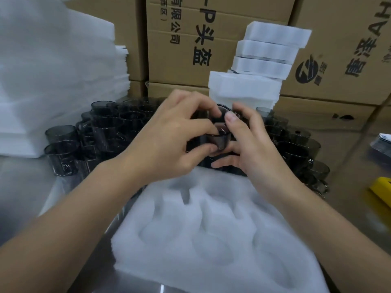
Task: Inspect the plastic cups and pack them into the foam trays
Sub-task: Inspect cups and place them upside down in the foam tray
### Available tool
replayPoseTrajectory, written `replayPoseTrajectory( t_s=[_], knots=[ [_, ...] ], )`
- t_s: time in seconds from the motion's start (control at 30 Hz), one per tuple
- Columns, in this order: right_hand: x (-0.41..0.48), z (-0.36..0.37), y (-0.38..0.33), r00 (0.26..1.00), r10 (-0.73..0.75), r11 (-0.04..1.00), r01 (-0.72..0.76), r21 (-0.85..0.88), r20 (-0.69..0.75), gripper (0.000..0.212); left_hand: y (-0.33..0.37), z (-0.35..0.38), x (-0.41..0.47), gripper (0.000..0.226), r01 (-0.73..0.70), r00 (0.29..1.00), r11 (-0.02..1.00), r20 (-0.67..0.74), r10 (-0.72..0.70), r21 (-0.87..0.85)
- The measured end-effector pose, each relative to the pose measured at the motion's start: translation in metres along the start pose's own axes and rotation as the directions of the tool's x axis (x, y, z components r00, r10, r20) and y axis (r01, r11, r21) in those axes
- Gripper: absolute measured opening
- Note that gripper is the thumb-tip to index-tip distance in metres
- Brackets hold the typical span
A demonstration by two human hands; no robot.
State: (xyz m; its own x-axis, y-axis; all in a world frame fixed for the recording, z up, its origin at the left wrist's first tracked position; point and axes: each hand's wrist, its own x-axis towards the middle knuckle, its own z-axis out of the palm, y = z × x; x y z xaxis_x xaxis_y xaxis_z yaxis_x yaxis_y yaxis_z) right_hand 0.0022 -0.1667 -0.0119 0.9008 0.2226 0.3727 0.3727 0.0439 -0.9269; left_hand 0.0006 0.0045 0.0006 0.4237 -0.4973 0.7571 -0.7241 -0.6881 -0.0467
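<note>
Both hands meet above the far edge of a white foam tray (211, 233) with round hollows, all of them vacant. My left hand (169, 140) and my right hand (249, 144) together grip a small smoky-grey transparent plastic cup (219, 139), fingers around its rim and sides. A second dark cup rim shows just above it between the fingertips. Behind the hands, several more grey cups (105, 132) stand packed together on the table, with others to the right (296, 149).
Tall stacks of white foam sheets (53, 81) fill the left. Filled, closed foam trays (264, 56) are piled at the back centre against brown cardboard boxes (190, 39). A yellow object (383, 191) lies at the right edge.
</note>
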Motion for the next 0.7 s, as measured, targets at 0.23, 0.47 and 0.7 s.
replayPoseTrajectory(
  t_s=[0.23,0.47,0.7],
  knots=[
    [-0.004,-0.002,0.0,0.995,-0.066,0.997,0.068,0.03,-0.073,0.025,0.01,0.021,-0.005,0.013,-0.027,0.985,0.999,-0.17,0.033,0.038],
    [-0.001,0.0,0.005,0.994,-0.017,0.994,0.029,0.109,-0.108,0.045,0.023,0.034,-0.009,0.052,0.103,0.924,0.967,-0.338,-0.179,-0.233],
    [-0.002,0.0,0.008,0.992,-0.034,0.994,0.046,0.103,-0.119,0.042,0.023,0.038,-0.011,0.086,0.267,0.899,0.847,-0.197,-0.39,-0.46]
  ],
)
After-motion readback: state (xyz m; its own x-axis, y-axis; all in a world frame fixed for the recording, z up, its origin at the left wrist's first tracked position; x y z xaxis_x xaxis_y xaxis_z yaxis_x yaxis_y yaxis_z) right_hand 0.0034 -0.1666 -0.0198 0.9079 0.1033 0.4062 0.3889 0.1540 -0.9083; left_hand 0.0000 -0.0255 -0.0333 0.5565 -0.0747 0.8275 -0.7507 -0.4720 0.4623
